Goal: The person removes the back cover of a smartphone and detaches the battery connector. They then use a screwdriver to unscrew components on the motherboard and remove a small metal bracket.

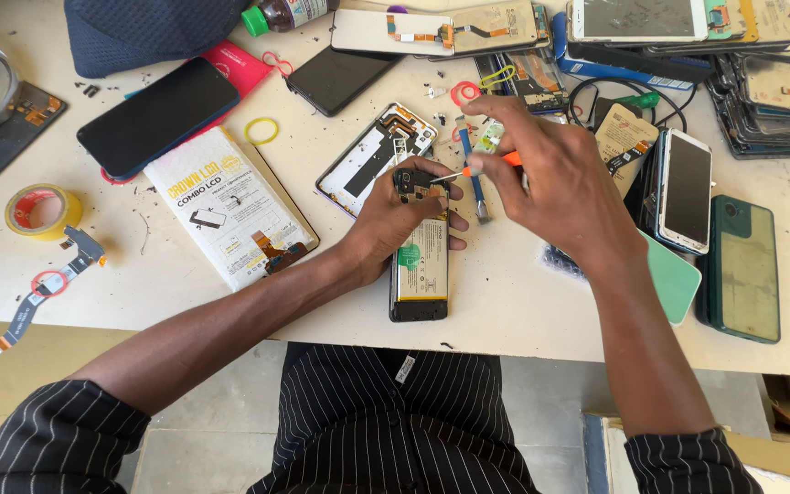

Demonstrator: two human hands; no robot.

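An opened phone [420,274] lies back-up on the white table [505,302], its battery and circuit board exposed. My left hand [390,220] rests over its upper half and holds it down. My right hand [550,174] grips a small screwdriver [491,163] with an orange and white handle. Its tip points at the top of the opened phone, near the board. A removed back frame [377,155] lies just beyond my left hand.
A white screen box [226,206] lies to the left, with a yellow tape roll [43,210], a flex cable [43,288] and a dark phone [157,114]. Several phones and screens are stacked along the back and right, a green one [741,265] nearest the right edge. Rubber bands and screws lie scattered.
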